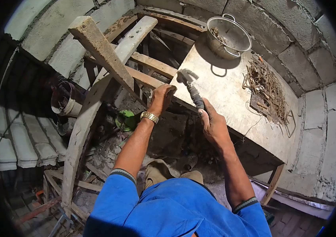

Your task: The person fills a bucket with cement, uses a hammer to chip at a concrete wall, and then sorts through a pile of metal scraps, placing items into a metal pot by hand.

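Note:
My right hand (214,124) is wrapped round the lower handle of a claw hammer (193,93). Its handle is bound with dark and grey wrapping, and the head points up and away from me over the table's near left corner. My left hand (162,98), with a metal-banded watch on its wrist, is closed beside the end of the wooden frame bars (146,77) at the table's edge. What its fingers hold, if anything, is hidden. The pale tabletop (219,100) lies beyond and right of the hammer.
A metal pot (231,37) with bits inside stands at the table's back. Several rusty nails and wires (268,89) are heaped on the right. A wooden post (100,53) juts up at left above a long plank (85,122). Block walls (270,23) surround; rubble and a green container (126,119) lie below.

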Action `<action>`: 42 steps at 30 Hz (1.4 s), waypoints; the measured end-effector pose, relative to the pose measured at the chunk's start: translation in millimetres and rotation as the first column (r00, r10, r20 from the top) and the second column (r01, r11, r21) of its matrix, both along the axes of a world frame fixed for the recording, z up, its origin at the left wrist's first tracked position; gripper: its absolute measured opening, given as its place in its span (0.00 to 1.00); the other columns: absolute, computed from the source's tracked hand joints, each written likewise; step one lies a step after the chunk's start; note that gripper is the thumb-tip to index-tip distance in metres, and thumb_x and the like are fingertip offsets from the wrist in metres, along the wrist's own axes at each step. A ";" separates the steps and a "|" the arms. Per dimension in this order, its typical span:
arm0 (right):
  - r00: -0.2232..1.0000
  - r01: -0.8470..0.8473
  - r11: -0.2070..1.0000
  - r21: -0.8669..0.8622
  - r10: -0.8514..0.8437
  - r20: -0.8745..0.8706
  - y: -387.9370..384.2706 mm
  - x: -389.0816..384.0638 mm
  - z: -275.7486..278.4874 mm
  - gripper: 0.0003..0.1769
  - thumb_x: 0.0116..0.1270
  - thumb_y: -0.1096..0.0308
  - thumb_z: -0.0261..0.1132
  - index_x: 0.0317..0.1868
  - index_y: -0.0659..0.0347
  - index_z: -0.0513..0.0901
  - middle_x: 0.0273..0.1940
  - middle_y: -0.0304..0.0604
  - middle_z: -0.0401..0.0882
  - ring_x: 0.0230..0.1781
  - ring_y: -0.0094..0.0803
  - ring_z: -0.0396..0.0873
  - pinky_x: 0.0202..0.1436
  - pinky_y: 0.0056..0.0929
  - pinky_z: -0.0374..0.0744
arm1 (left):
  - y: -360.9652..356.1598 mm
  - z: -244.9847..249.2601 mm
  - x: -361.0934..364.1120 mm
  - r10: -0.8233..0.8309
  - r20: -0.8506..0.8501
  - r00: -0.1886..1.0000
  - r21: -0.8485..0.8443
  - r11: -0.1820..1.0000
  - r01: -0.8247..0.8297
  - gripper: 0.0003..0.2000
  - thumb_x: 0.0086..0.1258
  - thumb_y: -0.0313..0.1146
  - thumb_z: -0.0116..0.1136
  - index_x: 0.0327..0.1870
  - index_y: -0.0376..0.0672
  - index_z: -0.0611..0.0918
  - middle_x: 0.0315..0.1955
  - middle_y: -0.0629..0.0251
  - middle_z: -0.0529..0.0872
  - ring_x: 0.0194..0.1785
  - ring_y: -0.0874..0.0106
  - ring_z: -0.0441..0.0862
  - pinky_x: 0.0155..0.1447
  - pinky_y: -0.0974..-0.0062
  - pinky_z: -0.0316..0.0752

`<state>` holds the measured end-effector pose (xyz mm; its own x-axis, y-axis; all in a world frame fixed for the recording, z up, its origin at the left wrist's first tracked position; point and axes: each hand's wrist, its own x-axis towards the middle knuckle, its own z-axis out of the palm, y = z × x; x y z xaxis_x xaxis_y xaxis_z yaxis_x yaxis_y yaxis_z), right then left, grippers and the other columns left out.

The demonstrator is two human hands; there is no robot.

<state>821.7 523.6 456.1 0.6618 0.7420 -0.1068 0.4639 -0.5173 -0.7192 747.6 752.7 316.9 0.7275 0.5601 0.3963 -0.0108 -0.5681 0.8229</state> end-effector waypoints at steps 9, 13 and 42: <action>0.983 -0.049 0.999 -0.003 0.049 0.175 -7.9 8.0 -47.0 0.24 0.78 0.56 0.58 0.70 0.55 0.74 0.35 0.66 0.82 0.38 0.64 0.82 0.43 0.51 0.79 | 0.6 4.9 -0.7 0.008 -0.070 0.997 0.111 0.994 0.000 0.07 0.64 0.19 0.58 0.41 0.35 0.84 0.40 0.51 0.87 0.47 0.54 0.86 0.51 0.64 0.79; 0.995 0.102 0.994 0.034 -0.102 0.003 -7.0 -6.9 -8.7 0.25 0.78 0.55 0.58 0.71 0.54 0.73 0.32 0.64 0.82 0.34 0.61 0.83 0.40 0.48 0.79 | 6.3 9.2 -2.1 -0.038 -0.132 0.990 0.136 0.989 0.056 0.08 0.64 0.20 0.59 0.43 0.35 0.84 0.40 0.51 0.87 0.47 0.54 0.85 0.51 0.65 0.79; 0.992 0.121 0.969 0.216 -0.124 0.003 -13.7 -20.3 37.6 0.25 0.77 0.59 0.60 0.70 0.57 0.73 0.33 0.62 0.82 0.30 0.50 0.83 0.40 0.37 0.80 | 44.8 19.3 20.8 0.179 -0.372 0.911 0.306 0.950 -0.062 0.19 0.74 0.47 0.53 0.43 0.39 0.88 0.42 0.50 0.89 0.50 0.52 0.85 0.62 0.55 0.70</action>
<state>801.4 509.9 493.7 0.7494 0.6596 0.0583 0.4195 -0.4048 -0.8125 768.4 797.5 336.2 0.7897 0.5612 0.2478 0.3613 -0.7519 0.5515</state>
